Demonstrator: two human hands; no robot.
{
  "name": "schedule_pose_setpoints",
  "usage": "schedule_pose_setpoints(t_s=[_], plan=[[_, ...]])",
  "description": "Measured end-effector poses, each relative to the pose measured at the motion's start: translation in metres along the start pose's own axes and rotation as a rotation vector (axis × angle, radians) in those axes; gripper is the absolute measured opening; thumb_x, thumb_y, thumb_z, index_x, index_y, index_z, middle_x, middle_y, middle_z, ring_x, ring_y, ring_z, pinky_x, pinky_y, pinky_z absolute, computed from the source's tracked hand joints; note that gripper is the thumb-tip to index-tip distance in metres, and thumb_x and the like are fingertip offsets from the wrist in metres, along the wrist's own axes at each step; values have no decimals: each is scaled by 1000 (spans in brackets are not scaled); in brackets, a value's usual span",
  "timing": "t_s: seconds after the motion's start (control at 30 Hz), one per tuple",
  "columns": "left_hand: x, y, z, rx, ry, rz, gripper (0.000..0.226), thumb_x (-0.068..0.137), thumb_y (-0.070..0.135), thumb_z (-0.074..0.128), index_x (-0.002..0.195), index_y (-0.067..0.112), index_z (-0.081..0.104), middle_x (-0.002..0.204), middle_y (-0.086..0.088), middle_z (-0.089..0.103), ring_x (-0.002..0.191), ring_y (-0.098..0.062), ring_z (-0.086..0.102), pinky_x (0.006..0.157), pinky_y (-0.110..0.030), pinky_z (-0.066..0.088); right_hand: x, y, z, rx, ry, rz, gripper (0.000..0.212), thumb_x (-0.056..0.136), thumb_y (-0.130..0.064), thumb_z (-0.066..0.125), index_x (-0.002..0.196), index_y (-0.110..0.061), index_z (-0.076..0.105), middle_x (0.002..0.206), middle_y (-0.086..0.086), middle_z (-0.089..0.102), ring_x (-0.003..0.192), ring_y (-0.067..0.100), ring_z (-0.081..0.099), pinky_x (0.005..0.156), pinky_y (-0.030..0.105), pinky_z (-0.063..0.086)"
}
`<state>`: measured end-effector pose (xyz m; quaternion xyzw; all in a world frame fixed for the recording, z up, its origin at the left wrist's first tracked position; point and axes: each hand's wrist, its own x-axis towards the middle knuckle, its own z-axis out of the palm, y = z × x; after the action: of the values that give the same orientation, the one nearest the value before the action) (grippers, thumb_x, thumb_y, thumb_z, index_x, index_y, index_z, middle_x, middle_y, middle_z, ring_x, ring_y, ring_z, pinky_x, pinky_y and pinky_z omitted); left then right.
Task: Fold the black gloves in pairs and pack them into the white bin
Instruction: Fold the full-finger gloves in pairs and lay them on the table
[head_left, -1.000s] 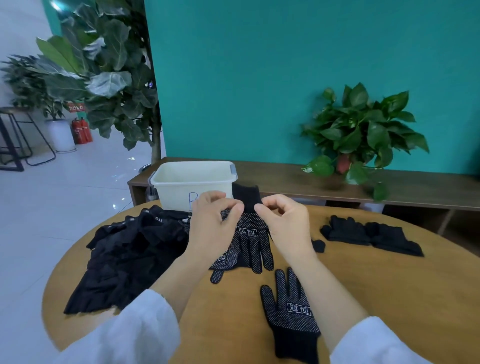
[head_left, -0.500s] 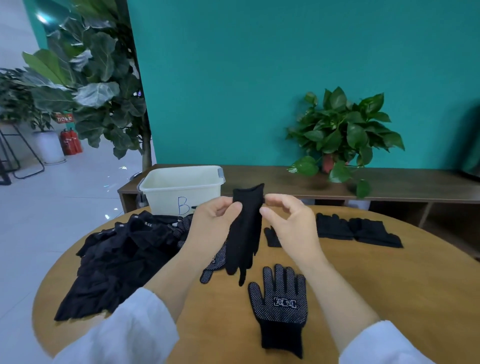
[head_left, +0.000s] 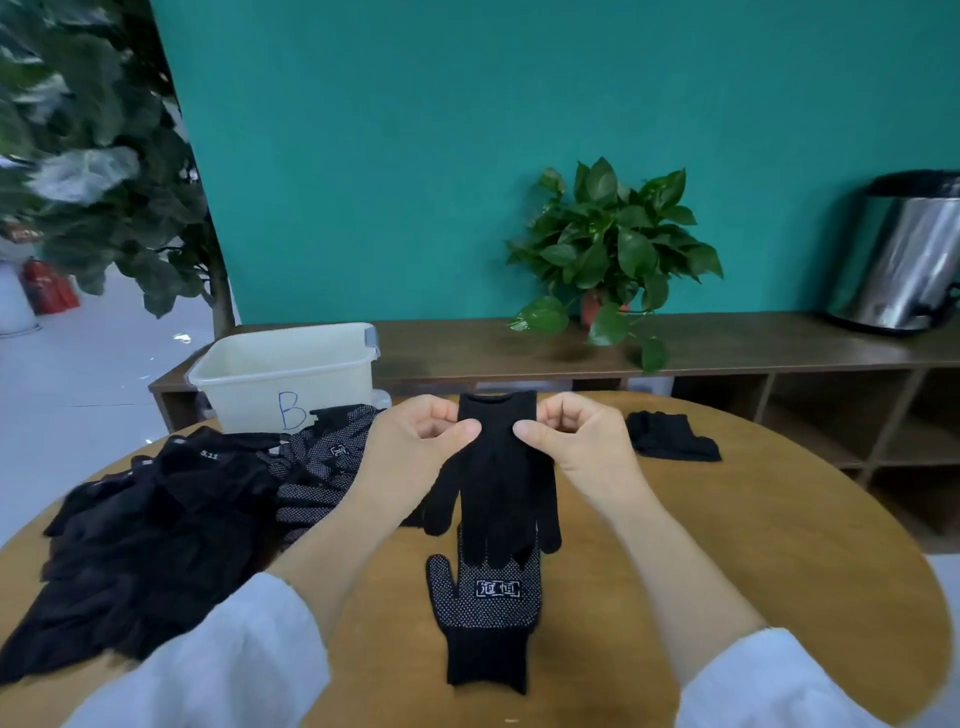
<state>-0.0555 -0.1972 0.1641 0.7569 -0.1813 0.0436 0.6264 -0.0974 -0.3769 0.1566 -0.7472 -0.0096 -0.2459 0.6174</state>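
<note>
Two hands hold one black glove (head_left: 498, 478) up by its cuff: the left hand (head_left: 415, 441) and right hand (head_left: 576, 441) each pinch an edge, fingers curled. Its fingers hang over a dotted glove (head_left: 485, 618) laid flat on the round table (head_left: 753, 545). A heap of gloves (head_left: 156, 530) is seen left, the white bin (head_left: 283, 376) behind it, a folded pair (head_left: 670, 441) at right.
</note>
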Motion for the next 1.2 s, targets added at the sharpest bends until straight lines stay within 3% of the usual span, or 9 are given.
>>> schedule_pose_setpoints(t_s=[0.13,0.23,0.5,0.63,0.8,0.87,1.0,1.1,1.2], plan=[[11,-7,31,9,-36,2,7,85,13,74,85,9,68,72,-6,72,59,-4,64,53,-14,48,6,18,-26,-40,38,27,26,78,-4,78,64,-15,59,64,-2,55,66,13,52,65,29,47],[28,-16,59,46,-61,3,12,84,12,75,78,15,65,68,2,69,58,0,61,54,-12,46,17,35,-47,-82,75,65,25,78,-5,78,65,-15,60,64,-4,56,64,11,52,65,28,47],[70,-34,117,97,-143,47,11,82,12,76,84,19,68,81,1,71,74,-11,67,67,-21,54,47,63,-101,-282,69,86,15,80,-8,77,74,-10,63,78,6,67,72,15,59,68,32,52],[42,-64,131,218,-252,65,21,80,14,78,79,31,66,80,10,70,79,-5,66,77,-21,53,18,92,-117,-408,-18,163,16,78,-9,78,74,-16,64,81,-6,62,78,7,55,72,21,42],[-17,-95,134,264,-363,27,20,81,14,77,76,31,68,72,18,66,66,4,58,64,-12,43,-40,124,-123,-496,-123,119,37,73,-7,82,66,-36,59,83,-17,63,85,1,54,82,21,36],[-37,-105,132,330,-409,69,18,82,16,77,79,32,69,71,21,62,62,8,54,61,-10,37,-62,133,-122,-532,-155,29,30,70,-14,81,68,-35,59,89,-18,64,83,-1,56,86,25,36],[-62,-123,128,553,-463,353,13,82,23,68,92,31,69,91,21,68,86,5,56,101,-14,33,-97,143,-123,-635,-180,-28,34,68,-11,83,82,-32,60,85,-24,61,87,-4,51,78,32,42],[-77,-129,125,628,-548,475,12,82,31,55,91,34,64,91,20,69,87,4,60,107,-23,31,-116,143,-122,-718,-206,-56,38,66,-7,81,82,-33,59,86,-24,60,89,-4,46,77,36,47],[-84,-132,122,642,-592,497,15,84,28,54,93,34,64,95,20,69,93,2,60,108,-23,30,-129,143,-123,-733,-225,-48,30,68,-6,71,81,-31,62,89,-21,61,91,-3,46,76,36,48]])
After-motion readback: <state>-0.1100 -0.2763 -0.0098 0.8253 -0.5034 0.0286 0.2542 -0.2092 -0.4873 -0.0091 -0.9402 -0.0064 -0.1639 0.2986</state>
